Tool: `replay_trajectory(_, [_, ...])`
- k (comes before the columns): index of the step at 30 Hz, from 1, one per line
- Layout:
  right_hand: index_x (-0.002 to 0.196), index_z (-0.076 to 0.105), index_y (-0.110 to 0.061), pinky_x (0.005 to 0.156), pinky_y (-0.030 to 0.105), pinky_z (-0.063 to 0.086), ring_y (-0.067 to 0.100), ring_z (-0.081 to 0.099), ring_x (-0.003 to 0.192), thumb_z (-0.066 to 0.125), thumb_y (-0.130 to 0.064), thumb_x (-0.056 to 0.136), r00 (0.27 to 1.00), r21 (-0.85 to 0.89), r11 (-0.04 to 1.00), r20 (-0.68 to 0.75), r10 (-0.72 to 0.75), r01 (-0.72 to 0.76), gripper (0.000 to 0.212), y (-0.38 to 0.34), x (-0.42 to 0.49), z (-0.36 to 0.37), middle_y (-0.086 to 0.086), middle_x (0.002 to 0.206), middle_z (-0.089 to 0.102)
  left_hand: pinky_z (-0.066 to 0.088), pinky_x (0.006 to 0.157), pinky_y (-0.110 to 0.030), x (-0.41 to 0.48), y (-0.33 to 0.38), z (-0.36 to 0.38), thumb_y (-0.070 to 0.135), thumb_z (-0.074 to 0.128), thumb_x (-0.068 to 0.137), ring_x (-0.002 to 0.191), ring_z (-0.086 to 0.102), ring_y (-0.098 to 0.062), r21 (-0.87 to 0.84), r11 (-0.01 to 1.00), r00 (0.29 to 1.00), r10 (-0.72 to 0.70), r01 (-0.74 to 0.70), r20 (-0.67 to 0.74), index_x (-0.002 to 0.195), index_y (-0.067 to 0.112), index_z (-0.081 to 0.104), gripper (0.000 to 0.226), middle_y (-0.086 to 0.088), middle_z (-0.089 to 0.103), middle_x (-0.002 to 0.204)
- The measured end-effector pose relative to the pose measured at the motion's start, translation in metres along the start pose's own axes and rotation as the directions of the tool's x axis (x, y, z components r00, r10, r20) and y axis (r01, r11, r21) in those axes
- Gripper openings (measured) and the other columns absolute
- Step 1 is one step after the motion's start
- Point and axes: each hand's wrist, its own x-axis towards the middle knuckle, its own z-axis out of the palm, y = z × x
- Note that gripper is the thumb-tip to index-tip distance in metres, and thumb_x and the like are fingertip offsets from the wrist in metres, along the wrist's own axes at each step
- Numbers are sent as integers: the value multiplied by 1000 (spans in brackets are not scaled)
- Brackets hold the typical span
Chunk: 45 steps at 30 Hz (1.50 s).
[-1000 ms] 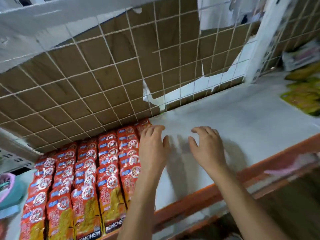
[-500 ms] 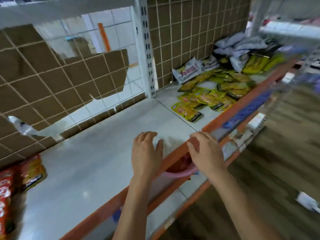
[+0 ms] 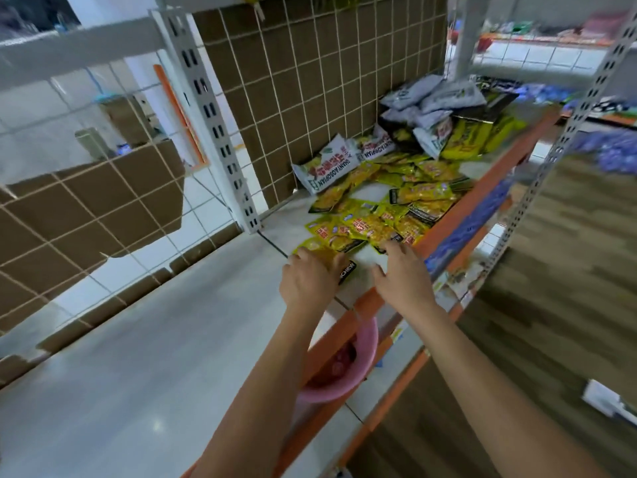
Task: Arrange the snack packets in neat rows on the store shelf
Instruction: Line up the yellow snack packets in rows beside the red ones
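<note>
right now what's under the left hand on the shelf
A yellow snack packet: its black end and a yellow corner stick out from under the left hand. The hand covers the rest, so its middle cannot be seen.

One wide-angle camera, worn on the head, looks forward and down over the white shelf (image 3: pixel 155 339) from just outside its orange front edge (image 3: pixel 479 191), near enough that both forearms (image 3: pixel 262 391) fill the lower frame. The yellow snack packets (image 3: pixel 372 222) lie toward 1 o'clock; the wire-grid back panel (image 3: pixel 310 81) spans 10 to 12 o'clock.
</note>
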Motion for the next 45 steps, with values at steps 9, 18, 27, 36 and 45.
replay_trajectory(9, [129, 40, -3, 99, 44, 34, 40, 44, 120, 50, -29, 92, 994, -139, 986, 31, 103, -98, 47, -7, 84, 28, 24, 126, 50, 43, 96, -34, 47, 3, 18, 51, 71, 78, 120, 48, -32, 115, 993, 998, -12, 5, 54, 140, 0, 25, 92, -18, 43, 130])
replay_trajectory(18, [141, 28, -8, 104, 43, 31, 38, 35, 128, 67, -34, 82, 993, -66, 994, 75, 92, -87, 76, -12, 109, 29, 22, 138, 38, 45, 86, -39, 79, -5, 19, 29, 68, 84, 114, 55, -34, 9, 994, 994, -107, 107, 24, 149, 4, 1, 97, -14, 59, 122])
replay_trajectory(27, [132, 37, -9, 84, 34, 41, 31, 51, 113, 80, -38, 67, 979, 362, 929, 150, -140, 78, 83, -58, 97, 38, 13, 124, 53, 37, 65, -25, 62, -31, 11, 12, 60, 90, 91, 62, -27, -594, 790, 934, -313, 154, -175, 111, 8, 52, 23, -10, 66, 102])
replay_trajectory(36, [132, 42, -11, 90, 30, 40, 27, 54, 116, 64, -20, 87, 922, 541, 824, 211, -324, 166, 51, -125, 51, 78, 9, 129, 57, 55, 84, -51, 25, -122, -26, 21, 61, 81, 89, 69, -24, -874, 470, 833, -529, 127, -163, 98, 18, 58, 17, -7, 71, 95])
replay_trajectory(45, [112, 54, -9, 78, 33, 43, 31, 57, 101, 59, -11, 87, 842, 565, 800, 318, -436, 201, 26, -219, -20, 123, 12, 109, 63, 44, 67, -23, -38, -235, -89, 17, 59, 75, 80, 61, -12, -765, 598, 709, -646, 239, -283, 137, 22, 31, 68, 3, 63, 93])
